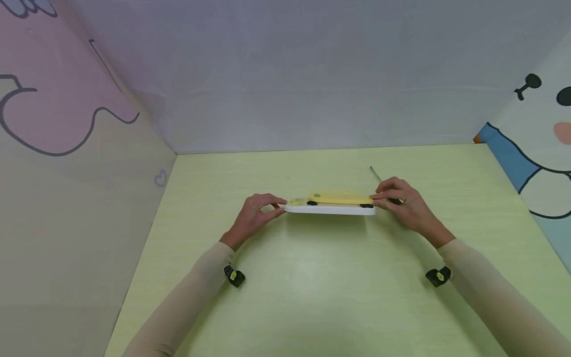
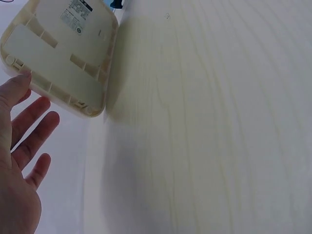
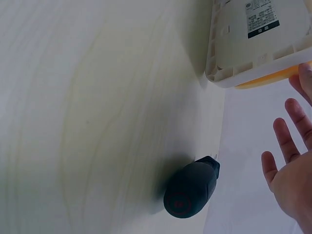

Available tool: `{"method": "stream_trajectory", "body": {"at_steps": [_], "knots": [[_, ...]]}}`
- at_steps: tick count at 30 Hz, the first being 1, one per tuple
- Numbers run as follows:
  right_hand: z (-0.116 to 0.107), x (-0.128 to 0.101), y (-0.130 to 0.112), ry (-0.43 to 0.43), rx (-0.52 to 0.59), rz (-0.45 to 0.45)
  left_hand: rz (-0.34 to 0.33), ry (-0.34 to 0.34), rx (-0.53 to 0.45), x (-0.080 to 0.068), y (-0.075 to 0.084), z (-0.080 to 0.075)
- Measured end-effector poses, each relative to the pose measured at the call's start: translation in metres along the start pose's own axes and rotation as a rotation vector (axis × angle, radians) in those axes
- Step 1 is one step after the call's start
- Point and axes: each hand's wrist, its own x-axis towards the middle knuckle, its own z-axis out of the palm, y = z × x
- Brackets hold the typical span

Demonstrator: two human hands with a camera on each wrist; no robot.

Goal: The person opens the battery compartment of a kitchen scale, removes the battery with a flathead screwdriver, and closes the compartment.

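Note:
A flat plastic device (image 1: 330,210) with a white base, rounded corners and a yellow top with small black parts is held between both hands. My left hand (image 1: 256,215) pinches its left end, fingers above and thumb below. At the right end, my right hand (image 1: 403,203) pinches the edge near the yellow part. The pale ribbed underside (image 2: 58,63), with a printed label, shows in the left wrist view. Behind the right hand lies a screwdriver (image 1: 375,173); its dark handle (image 3: 190,192) shows in the right wrist view.
The pale wood-grain table (image 1: 321,292) runs back to a plain light wall (image 1: 312,74). Side panels with cartoon drawings stand left (image 1: 67,223) and right (image 1: 548,198). Small black cameras sit on the left wrist (image 1: 234,276) and right wrist (image 1: 438,276).

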Motion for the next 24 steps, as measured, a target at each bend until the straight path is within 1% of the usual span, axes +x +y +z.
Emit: {"method": "stream_trajectory", "body": {"at_steps": [3,11,15,19,24], "knots": [[0.001,0.0,-0.001,0.01,0.03,0.016,-0.005,0.02,0.006,-0.001,0.0,0.002],[0.003,-0.002,-0.002,0.036,-0.019,0.058,-0.018,0.041,0.004,0.0,0.003,0.004],[0.002,0.0,-0.005,0.054,-0.032,0.076,-0.048,0.046,-0.009,0.002,0.004,0.005],[0.001,0.002,-0.009,0.037,-0.026,0.097,-0.084,0.058,-0.033,0.004,0.005,0.005],[0.002,0.001,-0.011,0.001,-0.033,0.176,-0.096,0.071,-0.053,0.005,0.006,0.006]]}}
